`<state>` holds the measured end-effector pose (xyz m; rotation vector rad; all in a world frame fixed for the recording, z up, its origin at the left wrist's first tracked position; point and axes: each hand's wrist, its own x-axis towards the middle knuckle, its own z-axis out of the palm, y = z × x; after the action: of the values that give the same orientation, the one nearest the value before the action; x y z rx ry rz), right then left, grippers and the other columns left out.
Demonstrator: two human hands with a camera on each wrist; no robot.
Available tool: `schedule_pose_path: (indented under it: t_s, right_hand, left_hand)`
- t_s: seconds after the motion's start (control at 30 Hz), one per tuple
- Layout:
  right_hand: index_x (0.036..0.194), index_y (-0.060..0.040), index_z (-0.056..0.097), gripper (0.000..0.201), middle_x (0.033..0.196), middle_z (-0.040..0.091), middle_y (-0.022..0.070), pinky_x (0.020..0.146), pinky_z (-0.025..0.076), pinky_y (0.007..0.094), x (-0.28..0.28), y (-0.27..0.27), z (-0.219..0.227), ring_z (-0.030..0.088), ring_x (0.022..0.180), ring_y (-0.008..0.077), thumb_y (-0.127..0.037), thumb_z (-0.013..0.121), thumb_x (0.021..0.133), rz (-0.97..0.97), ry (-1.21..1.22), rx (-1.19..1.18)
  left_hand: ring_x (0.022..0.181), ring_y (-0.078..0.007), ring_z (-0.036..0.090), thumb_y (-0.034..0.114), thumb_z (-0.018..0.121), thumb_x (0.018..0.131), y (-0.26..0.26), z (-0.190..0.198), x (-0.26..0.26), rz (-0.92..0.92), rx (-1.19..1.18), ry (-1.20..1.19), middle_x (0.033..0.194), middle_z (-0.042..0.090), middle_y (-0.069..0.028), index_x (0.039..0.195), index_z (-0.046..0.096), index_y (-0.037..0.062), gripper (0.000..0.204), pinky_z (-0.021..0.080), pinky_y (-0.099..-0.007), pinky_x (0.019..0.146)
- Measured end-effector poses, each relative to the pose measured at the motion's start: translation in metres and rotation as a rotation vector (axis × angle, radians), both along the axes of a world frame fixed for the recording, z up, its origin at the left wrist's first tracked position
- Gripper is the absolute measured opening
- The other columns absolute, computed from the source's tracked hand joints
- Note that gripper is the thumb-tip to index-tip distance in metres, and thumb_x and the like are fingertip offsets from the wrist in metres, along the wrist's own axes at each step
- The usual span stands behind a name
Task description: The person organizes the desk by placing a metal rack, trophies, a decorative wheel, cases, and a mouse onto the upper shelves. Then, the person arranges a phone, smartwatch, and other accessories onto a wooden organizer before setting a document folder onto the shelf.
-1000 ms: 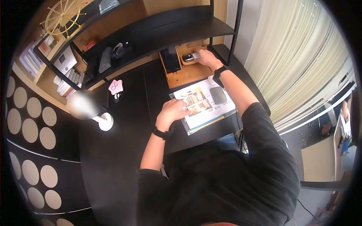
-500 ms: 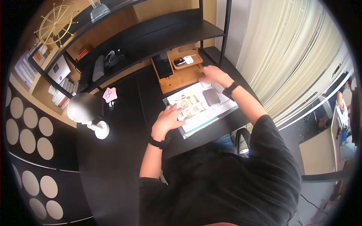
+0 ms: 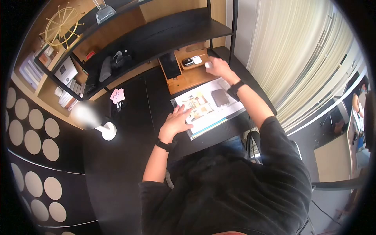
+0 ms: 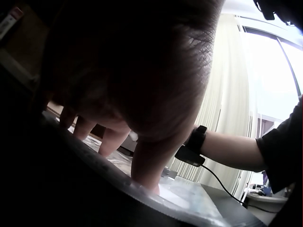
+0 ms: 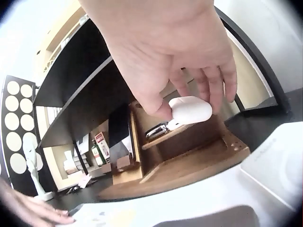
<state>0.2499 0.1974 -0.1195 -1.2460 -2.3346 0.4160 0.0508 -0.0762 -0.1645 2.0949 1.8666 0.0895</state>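
Observation:
In my right hand (image 3: 219, 67) I pinch a smooth white earbud case (image 5: 191, 109) between thumb and fingers. The hand hovers at the right side of a wooden desk organizer (image 3: 187, 83). On the organizer's upper tray lie a black-and-silver key fob (image 3: 188, 61) and a small white item (image 3: 196, 60) side by side. A dark phone (image 3: 171, 65) leans in its left slot. My left hand (image 3: 175, 122) rests with spread fingers on the left edge of a stack of printed papers (image 3: 209, 117). On those papers lies a grey rounded flat object (image 3: 220, 97).
A white lamp (image 3: 108, 131) stands at left on the black desk (image 3: 129, 164), near pink notes (image 3: 117, 95). A black shelf (image 3: 184, 29) overhangs the organizer. Pale blinds (image 3: 286, 70) hang at right.
My right hand left the tray, where the small white item now lies, dropped to the papers' far edge, then rose beside the organizer with the white case. The left hand's fingers have spread out.

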Motion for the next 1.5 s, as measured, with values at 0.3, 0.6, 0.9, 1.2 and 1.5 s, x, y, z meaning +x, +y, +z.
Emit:
schedule_pose_path:
  t_s: [0.3,0.6,0.9,1.2,1.5]
  right_hand:
    - [0.118,-0.0051,0.070,0.046,0.112,0.071,0.0227,0.096,0.052,0.0447,-0.045,0.062,-0.004,0.067,0.109,0.0365,-0.029,0.073,0.079,-0.154,0.129,0.006]
    - [0.117,-0.0055,0.071,0.051,0.110,0.072,0.0205,0.095,0.052,0.0421,-0.045,0.073,-0.010,0.068,0.109,0.0365,-0.042,0.072,0.082,-0.117,0.147,-0.015]
    - [0.115,-0.0035,0.070,0.049,0.100,0.074,0.0166,0.085,0.056,0.0377,0.054,0.011,-0.025,0.072,0.094,0.0303,-0.038,0.078,0.081,-0.010,0.044,-0.159]
    - [0.120,-0.0033,0.067,0.052,0.112,0.071,0.0218,0.095,0.054,0.0427,0.072,-0.030,-0.048,0.068,0.109,0.0360,-0.024,0.074,0.073,-0.035,-0.308,0.058]
    - [0.118,-0.0023,0.064,0.057,0.106,0.073,0.0222,0.091,0.056,0.0431,0.057,-0.037,-0.021,0.070,0.102,0.0367,-0.031,0.077,0.070,-0.098,-0.211,-0.025]
  left_hand:
    - [0.149,-0.0427,0.026,0.041,0.079,0.076,0.000,0.001,-0.001,-0.014,0.045,0.007,0.160,0.031,-0.0248,0.150,0.047,0.0144,0.085,0.034,-0.0514,0.115]
    - [0.149,-0.0430,0.027,0.044,0.079,0.076,-0.004,0.004,-0.002,-0.007,0.046,-0.006,0.160,0.031,-0.0248,0.150,0.047,0.0160,0.086,0.034,-0.0517,0.115]
    - [0.136,-0.0342,0.050,0.017,0.076,0.086,0.001,-0.001,-0.037,0.039,0.399,-0.797,0.143,0.055,-0.0229,0.133,0.060,-0.0011,0.054,0.038,-0.0392,0.113]
    - [0.103,-0.0171,0.067,0.012,0.063,0.098,-0.027,0.023,-0.013,0.436,0.635,-1.513,0.111,0.072,-0.0106,0.114,0.068,-0.0002,0.020,0.050,-0.0284,0.088]
    - [0.096,-0.0195,0.069,0.012,0.060,0.101,-0.038,-0.002,-0.013,0.560,0.659,-1.608,0.107,0.072,-0.0143,0.111,0.066,-0.0009,0.018,0.053,-0.0302,0.084]
